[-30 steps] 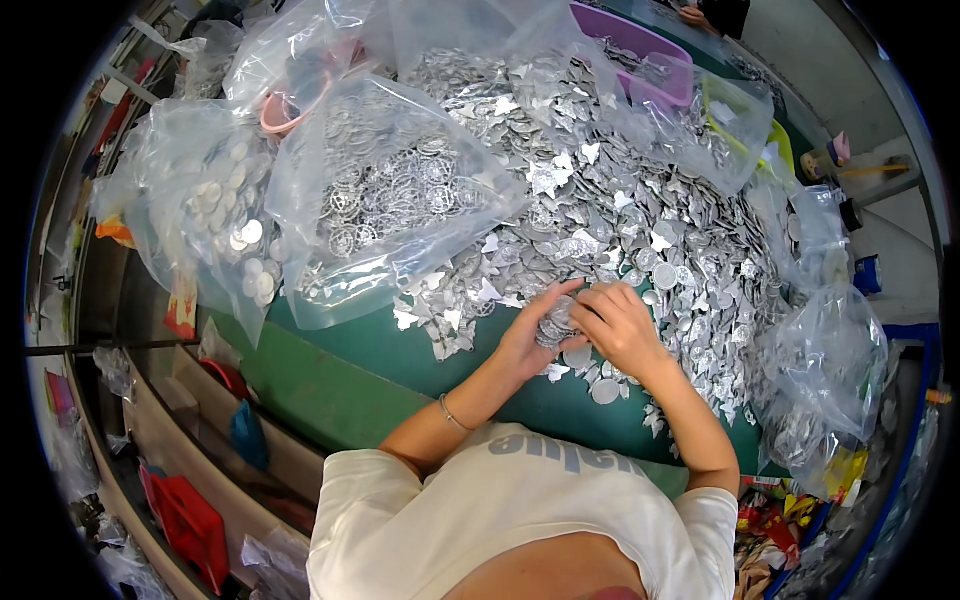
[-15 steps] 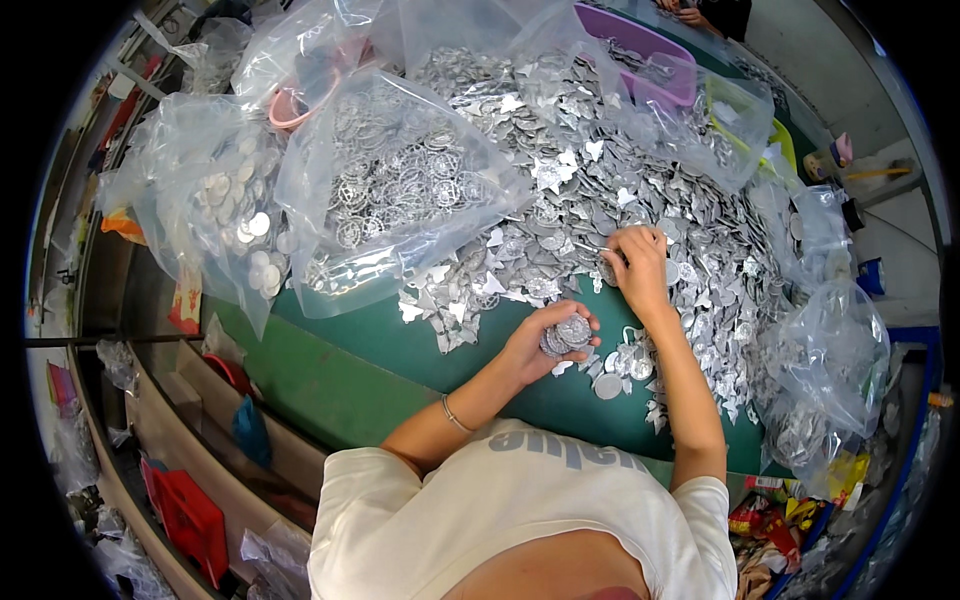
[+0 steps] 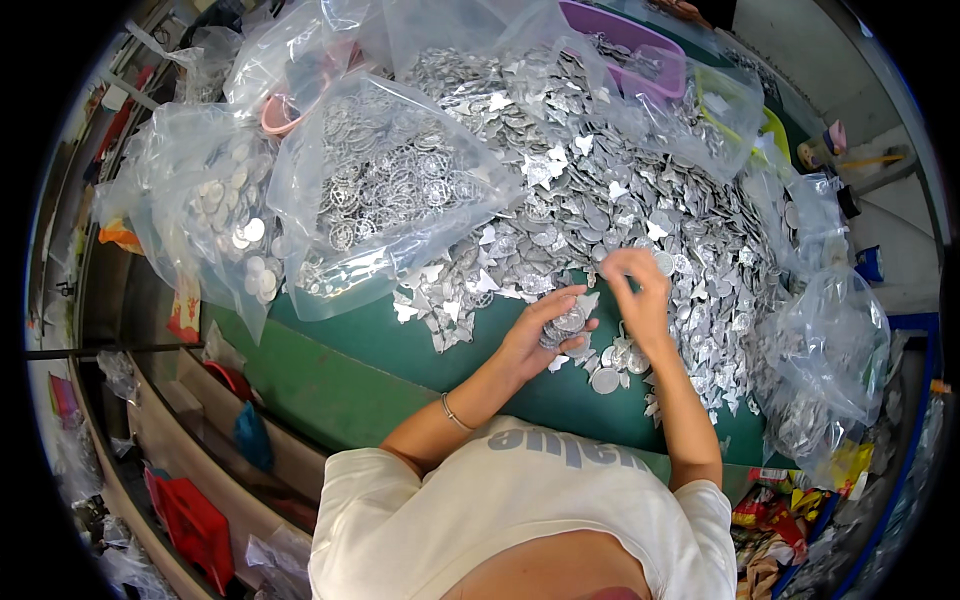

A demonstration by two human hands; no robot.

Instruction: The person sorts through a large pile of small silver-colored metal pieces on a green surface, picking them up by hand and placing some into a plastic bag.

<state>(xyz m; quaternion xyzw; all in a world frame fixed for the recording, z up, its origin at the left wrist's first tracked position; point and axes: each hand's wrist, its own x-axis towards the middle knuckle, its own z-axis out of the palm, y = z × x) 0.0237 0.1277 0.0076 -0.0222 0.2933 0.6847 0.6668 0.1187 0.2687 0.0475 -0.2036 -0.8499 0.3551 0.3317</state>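
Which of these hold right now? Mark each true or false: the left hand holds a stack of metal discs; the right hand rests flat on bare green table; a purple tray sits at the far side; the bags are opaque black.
1. The left hand holds a stack of metal discs. True.
2. The right hand rests flat on the bare green table. False: it is raised, fingers pinched over the loose pile.
3. A purple tray sits at the far side. True.
4. The bags are opaque black. False: they are clear plastic.
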